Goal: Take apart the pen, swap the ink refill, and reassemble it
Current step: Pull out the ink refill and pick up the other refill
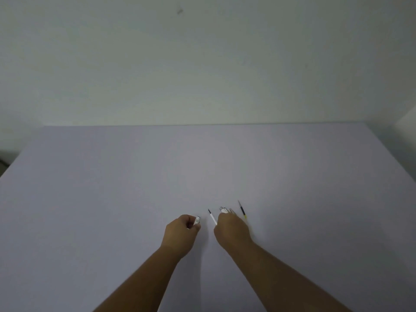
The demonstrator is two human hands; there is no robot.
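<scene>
My left hand (182, 230) is closed around a white pen barrel (197, 221), whose open end sticks out between thumb and fingers. My right hand (231, 228) rests on the table just to the right, fingers curled over a small white and silver pen part (224, 210). A white refill with a dark tip (212, 217) lies on the table between the two hands, its lower end hidden under my right hand. Another refill, dark with a yellow end (242, 211), lies just right of my right hand.
The light grey table (202, 165) spreads wide on all sides, its far edge meeting a pale wall (202, 64). The table's left edge slants down at the far left.
</scene>
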